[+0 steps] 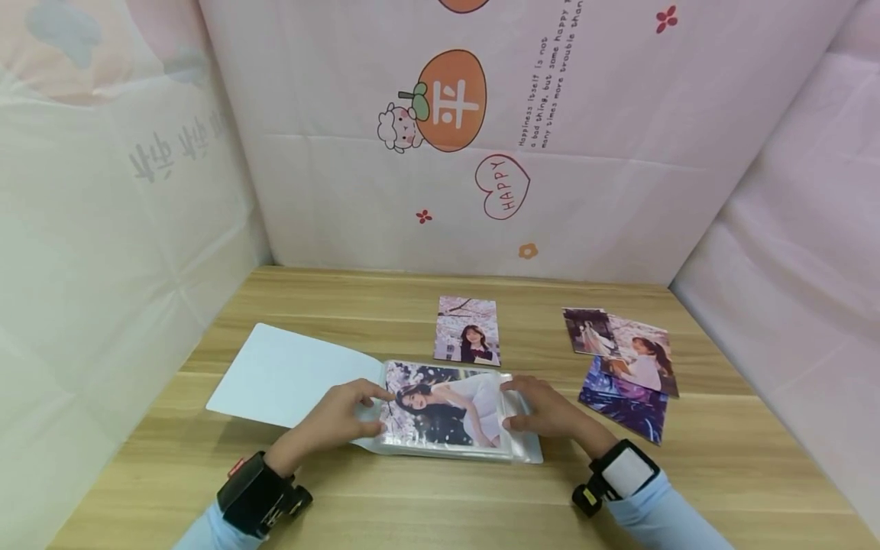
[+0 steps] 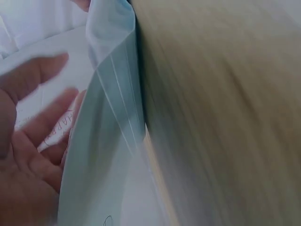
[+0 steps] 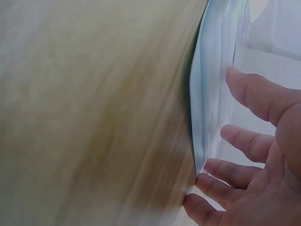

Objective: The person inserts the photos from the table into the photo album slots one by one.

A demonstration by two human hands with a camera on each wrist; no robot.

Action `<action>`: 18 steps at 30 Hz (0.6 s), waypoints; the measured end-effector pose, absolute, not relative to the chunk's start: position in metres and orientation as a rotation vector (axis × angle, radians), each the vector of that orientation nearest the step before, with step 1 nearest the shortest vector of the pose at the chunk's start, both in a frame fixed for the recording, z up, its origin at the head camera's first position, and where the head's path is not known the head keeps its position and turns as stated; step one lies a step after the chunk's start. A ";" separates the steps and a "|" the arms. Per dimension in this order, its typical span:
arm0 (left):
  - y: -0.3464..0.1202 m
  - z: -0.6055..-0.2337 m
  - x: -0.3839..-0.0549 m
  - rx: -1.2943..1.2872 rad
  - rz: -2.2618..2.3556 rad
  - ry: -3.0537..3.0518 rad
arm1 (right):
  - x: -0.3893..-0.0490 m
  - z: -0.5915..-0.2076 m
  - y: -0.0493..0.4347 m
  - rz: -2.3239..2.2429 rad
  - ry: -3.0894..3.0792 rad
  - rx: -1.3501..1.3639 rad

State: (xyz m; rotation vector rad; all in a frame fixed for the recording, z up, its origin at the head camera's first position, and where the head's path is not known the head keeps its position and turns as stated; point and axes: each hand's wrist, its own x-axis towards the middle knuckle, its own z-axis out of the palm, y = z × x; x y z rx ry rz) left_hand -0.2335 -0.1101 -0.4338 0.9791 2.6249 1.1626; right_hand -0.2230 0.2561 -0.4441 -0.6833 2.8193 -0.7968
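A photo album (image 1: pixel 522 449) lies open on the table, its pale blue-white cover (image 1: pixel 296 374) folded out to the left. In its clear sleeve is a photo (image 1: pixel 440 405) of a person in white among blossoms, lying sideways. My left hand (image 1: pixel 338 416) is at the photo's left end, thumb and index finger spread apart. The left wrist view shows that hand (image 2: pixel 35 127) beside the album cover (image 2: pixel 101 127), fingers loosely extended. At the sleeve's right end rests my right hand (image 1: pixel 543 409). In the right wrist view its fingers (image 3: pixel 251 141) are extended along the album's edge (image 3: pixel 200 103), touching it.
One blossom portrait photo (image 1: pixel 467 332) lies behind the album. Off to the right, a dark photo (image 1: pixel 584 332), a photo of a person with a ponytail (image 1: pixel 642 355) and a purple-blue photo (image 1: pixel 626 401) overlap. A printed cloth (image 1: pixel 454 191) hangs behind the wooden table (image 1: pixel 440 504).
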 end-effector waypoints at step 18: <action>-0.095 -0.429 -0.219 1.312 0.648 2.789 | -0.221 -0.443 0.255 -0.800 2.804 -0.635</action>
